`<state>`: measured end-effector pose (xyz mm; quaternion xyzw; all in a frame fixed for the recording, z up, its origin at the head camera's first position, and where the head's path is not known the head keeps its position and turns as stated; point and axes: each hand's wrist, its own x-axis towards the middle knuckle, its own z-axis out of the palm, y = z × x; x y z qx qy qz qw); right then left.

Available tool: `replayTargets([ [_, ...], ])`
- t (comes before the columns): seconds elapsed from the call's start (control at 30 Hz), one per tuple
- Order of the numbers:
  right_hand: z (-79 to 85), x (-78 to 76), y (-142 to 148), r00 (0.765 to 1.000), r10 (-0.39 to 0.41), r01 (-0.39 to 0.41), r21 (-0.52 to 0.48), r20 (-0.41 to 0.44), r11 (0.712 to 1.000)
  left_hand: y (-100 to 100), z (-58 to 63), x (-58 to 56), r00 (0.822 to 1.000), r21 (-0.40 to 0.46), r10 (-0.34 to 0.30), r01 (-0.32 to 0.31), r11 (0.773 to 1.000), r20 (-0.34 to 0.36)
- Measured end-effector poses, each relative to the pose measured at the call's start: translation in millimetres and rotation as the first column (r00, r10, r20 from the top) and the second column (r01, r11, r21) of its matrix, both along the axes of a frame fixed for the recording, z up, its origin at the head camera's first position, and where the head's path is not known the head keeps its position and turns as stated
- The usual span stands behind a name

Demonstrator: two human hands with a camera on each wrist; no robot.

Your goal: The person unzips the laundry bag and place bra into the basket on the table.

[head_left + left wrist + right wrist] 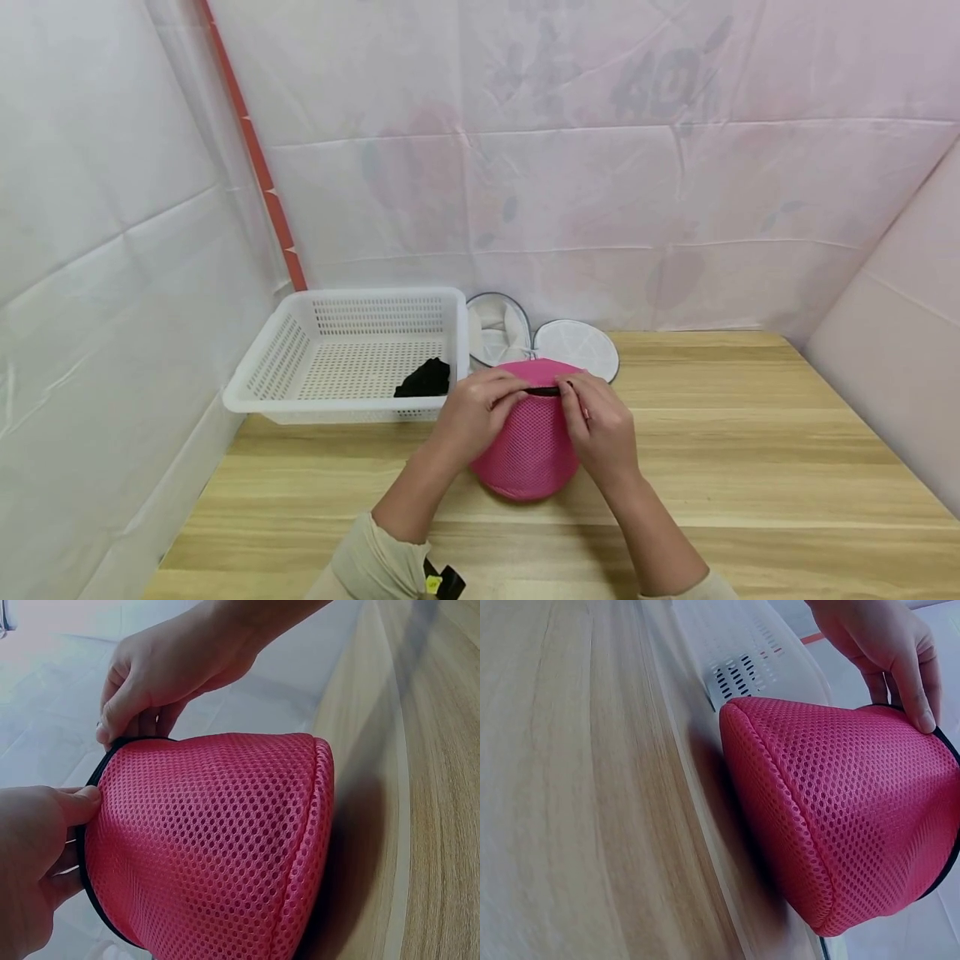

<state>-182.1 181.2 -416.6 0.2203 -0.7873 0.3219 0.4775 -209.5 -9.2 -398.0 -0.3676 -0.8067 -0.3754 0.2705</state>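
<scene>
A pink mesh laundry bag [528, 446] with a black zipper edge [543, 391] is held upright above the wooden table, its base close over the tabletop. My left hand [480, 408] pinches the left side of the rim between thumb and fingers. On the right side of the same rim, my right hand [600, 417] pinches the black edge. The left wrist view has the thumb of the left hand [30, 855] on the mesh by the zipper and the right hand [176, 671] gripping farther along. The bag's inside is hidden.
A white perforated basket [258, 367] stands at the back left, with a black cloth item [425, 379] in it. Behind the bag lie a white round mesh bag [495, 354] and its white round lid [577, 348]. White sheeting [562, 192] hangs along the back and sides.
</scene>
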Motion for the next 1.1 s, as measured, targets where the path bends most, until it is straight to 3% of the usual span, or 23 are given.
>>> replayTargets([
  [0.27, 1.0, 0.4, -2.1, 0.996, 0.034, -0.029, 0.057, -0.087, 0.998, -0.1, 0.6, 0.8, 0.997, -0.029, 0.082, -0.082, 0.996, -0.008],
  [0.4, 0.1, 0.4, -3.8, 0.995, 0.06, -0.054, 0.068, -0.086, 0.996, -0.1, 1.9, 1.8, 0.994, -0.068, 0.112, -0.112, 0.991, -0.007],
  [0.83, -1.2, 3.8, -10.8, 0.997, 0.056, -0.052, 0.075, -0.049, 0.996, 9.3, 4.4, 13.6, 0.994, -0.17, 0.064, -0.079, 0.982, -0.093],
  [1.1, -1.6, 3.1, -10.5, 0.996, 0.047, -0.04, 0.089, -0.07, 0.995, 9.4, 1.7, 11.9, 0.992, -0.131, 0.031, -0.047, 0.99, -0.123],
])
